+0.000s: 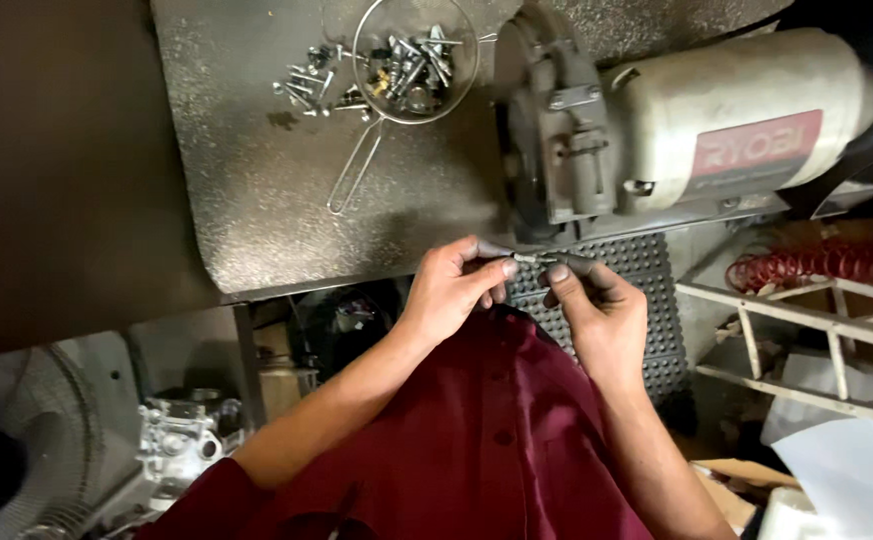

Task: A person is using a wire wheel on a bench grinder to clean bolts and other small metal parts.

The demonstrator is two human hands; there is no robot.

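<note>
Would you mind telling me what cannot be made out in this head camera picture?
- Small metal part, head view: too small to tell its kind; fingertips of the left hand and right hand cover its ends.
- Wire strainer: its top is cut off by the frame edge; the screws inside are a blurred tangle.
- Bench grinder: its right end is lost in shadow.
- Fan: cut off at the left edge.

label [757, 150]: red rectangle w/ pale lettering, on side of cream motor housing [727, 110], approx 2 o'clock in view, tilted slightly up to the right.
label edge: thin light border, lower strip darker w/ small print, too small to tell.
packages: brown cardboard flap [732, 480] at approx 4 o'clock, partly under white sheet/bag [847, 460] at 4–5 o'clock; kind unclear.
signs/screens: none seen.
</note>
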